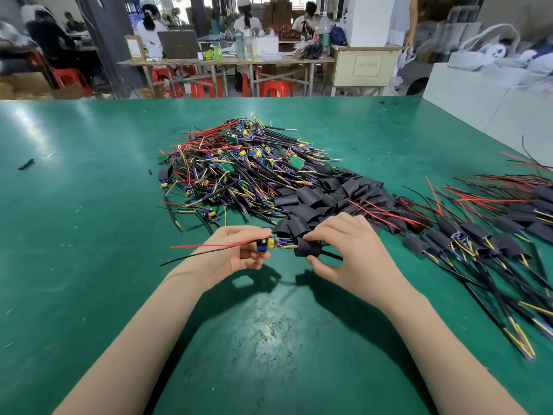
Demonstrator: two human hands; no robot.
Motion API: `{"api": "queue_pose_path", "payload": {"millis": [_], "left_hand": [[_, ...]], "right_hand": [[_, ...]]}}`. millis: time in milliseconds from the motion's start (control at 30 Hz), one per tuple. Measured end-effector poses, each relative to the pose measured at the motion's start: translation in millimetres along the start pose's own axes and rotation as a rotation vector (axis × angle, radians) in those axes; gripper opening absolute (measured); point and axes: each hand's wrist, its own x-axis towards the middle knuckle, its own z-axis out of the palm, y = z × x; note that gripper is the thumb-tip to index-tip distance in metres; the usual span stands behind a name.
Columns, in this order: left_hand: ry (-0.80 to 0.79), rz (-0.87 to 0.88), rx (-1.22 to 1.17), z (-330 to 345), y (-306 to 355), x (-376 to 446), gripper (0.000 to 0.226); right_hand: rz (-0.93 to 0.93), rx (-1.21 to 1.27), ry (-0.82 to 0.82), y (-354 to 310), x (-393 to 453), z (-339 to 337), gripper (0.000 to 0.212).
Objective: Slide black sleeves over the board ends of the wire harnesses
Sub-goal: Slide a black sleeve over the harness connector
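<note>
two hands – left hand (239, 250) pinches one board (264, 244), right hand (344, 250) grips one sleeve (308, 248).

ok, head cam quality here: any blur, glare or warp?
Head view: hands sharp, left hand on the board end, right hand on the black sleeve; glare patch on the green mat; finished harnesses smear at right; wide-angle bowing.

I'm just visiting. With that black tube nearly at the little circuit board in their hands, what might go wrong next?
The black sleeve in the right hand could snag on the tall parts of the circuit board that the left hand pinches, perhaps bending them. The loose red wire and black wire sticking out left might catch. The sleeve pile lies close behind, so a slip could scatter it.
</note>
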Motion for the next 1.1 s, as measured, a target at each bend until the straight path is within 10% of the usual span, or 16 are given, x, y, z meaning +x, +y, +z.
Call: {"api": "queue_pose_path", "payload": {"millis": [700, 1100], "left_hand": [[-0.069, -0.110, -0.237, 17, -3, 2, 0.023], [-0.062, 0.175, -0.038, 14, -12, 2, 0.019]], "right_hand": [[0.060, 0.247, 0.030, -10, 0, 2, 0.024], [0.127, 0.230, 0.018, -9, -1, 5, 0.023]]}}
